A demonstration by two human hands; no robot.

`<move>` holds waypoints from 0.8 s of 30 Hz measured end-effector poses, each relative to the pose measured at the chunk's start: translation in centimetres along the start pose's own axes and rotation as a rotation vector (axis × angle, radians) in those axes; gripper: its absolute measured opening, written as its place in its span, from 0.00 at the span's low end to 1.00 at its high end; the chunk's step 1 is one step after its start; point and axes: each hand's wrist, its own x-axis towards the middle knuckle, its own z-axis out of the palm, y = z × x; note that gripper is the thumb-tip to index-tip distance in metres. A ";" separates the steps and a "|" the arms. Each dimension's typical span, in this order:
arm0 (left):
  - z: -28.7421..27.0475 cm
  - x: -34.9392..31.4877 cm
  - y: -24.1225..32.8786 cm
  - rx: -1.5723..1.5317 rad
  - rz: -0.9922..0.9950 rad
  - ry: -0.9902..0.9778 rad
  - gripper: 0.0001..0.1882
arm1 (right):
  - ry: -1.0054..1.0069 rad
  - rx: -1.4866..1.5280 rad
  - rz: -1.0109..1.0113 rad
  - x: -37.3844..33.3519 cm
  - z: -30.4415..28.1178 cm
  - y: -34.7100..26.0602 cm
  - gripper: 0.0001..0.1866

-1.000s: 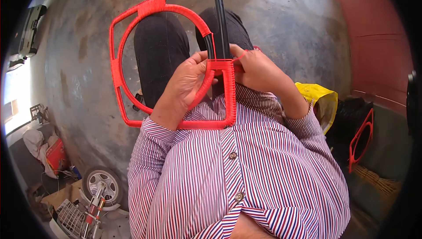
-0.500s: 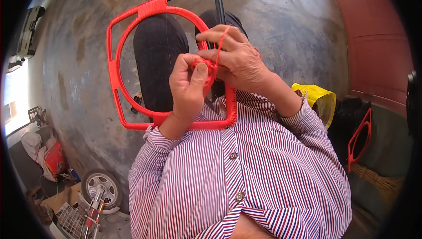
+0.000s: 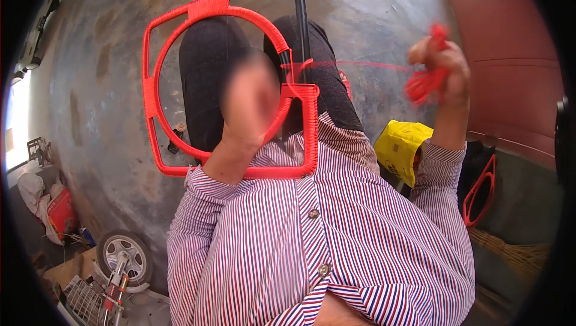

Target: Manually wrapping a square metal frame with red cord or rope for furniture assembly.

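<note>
Starting at lower left with a spoked wheel (image 3: 114, 254). Supporting a squarish frame (image 3: 209, 6) across dark-trousered thighs (image 3: 213, 74), mostly wrapped in red, bare black at its upper right corner, with a round ring (image 3: 267, 25) set inside. Holding the left hand (image 3: 252, 98) over the right part of the ring's opening, with the forearm (image 3: 231, 158) across the frame's lower edge; cannot tell, through blur, any spread or pinch of the fingers, or any contact with the ring. Running a thin red strand (image 3: 360, 63) rightward from near the ring's bare stretch, above a yellow bag (image 3: 401, 149). Clutching bunched red cord (image 3: 427, 86) in curled fingers of the right hand (image 3: 450, 68), well apart from the frame, to its right.
</note>
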 end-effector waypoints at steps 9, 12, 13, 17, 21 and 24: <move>1.2 -0.1 0.3 0.030 -0.096 -0.099 0.22 | 0.202 0.615 -0.124 0.5 -5.4 5.9 0.09; 1.2 -0.3 0.5 0.047 -0.113 -0.122 0.21 | 0.199 0.478 0.115 1.1 2.2 8.8 0.06; 1.0 -0.2 0.4 0.041 -0.115 -0.125 0.21 | 0.248 0.331 0.228 1.0 5.4 8.6 0.06; 0.3 -0.1 0.0 0.054 -0.119 -0.159 0.18 | 0.029 0.110 0.392 1.1 12.7 9.2 0.09; -0.1 0.1 -0.1 0.024 -0.126 -0.168 0.17 | -0.114 -0.044 0.440 0.8 11.2 9.5 0.08; -0.3 0.2 -0.2 0.035 -0.127 -0.164 0.17 | 0.049 0.135 0.388 -0.2 9.8 9.0 0.07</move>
